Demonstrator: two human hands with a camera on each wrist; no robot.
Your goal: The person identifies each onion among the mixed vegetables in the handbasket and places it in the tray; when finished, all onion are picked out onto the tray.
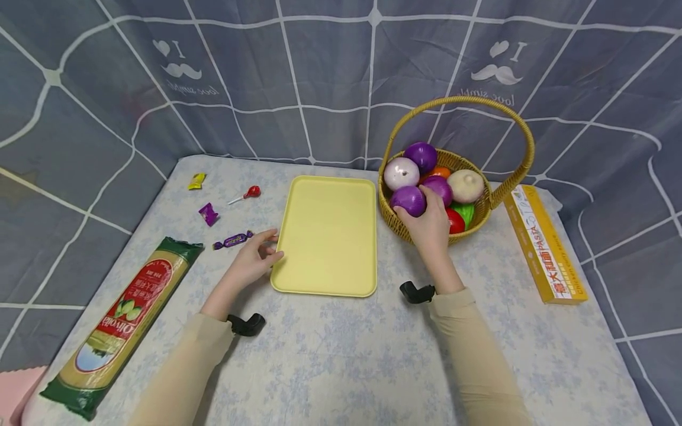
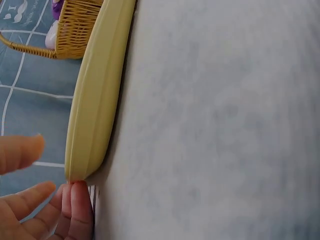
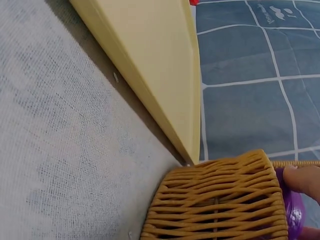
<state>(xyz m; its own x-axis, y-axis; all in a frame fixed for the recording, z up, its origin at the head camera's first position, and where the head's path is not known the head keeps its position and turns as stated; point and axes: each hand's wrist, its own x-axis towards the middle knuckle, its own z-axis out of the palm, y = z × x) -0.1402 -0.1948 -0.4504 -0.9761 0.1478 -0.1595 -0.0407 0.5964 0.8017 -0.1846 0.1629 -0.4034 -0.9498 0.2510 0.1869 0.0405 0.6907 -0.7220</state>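
Note:
A wicker basket (image 1: 391, 222) with a tall handle holds toy vegetables. My right hand (image 1: 430, 229) reaches over its front rim and grips a purple onion (image 1: 408, 201) between thumb and fingers; the onion is still within the basket. Around it lie a white-purple onion (image 1: 401, 173), two more purple ones, a pale round vegetable (image 1: 465, 186) and red, orange and green pieces. To the left is a shallow yellow tray (image 1: 327, 236). My left hand (image 1: 254, 255) is at the tray's left edge, fingertips touching the rim (image 2: 75, 177), thumb apart from the other fingers.
Left of the tray lie a red lollipop (image 1: 253, 191) and yellow (image 1: 196, 181), purple (image 1: 209, 214) and long purple (image 1: 232, 239) wrapped candies. A green-ended pasta packet (image 1: 125, 322) lies at the far left. A yellow pasta box (image 1: 546, 245) lies right of the basket. A grid-patterned curtain (image 1: 330, 71) surrounds the table.

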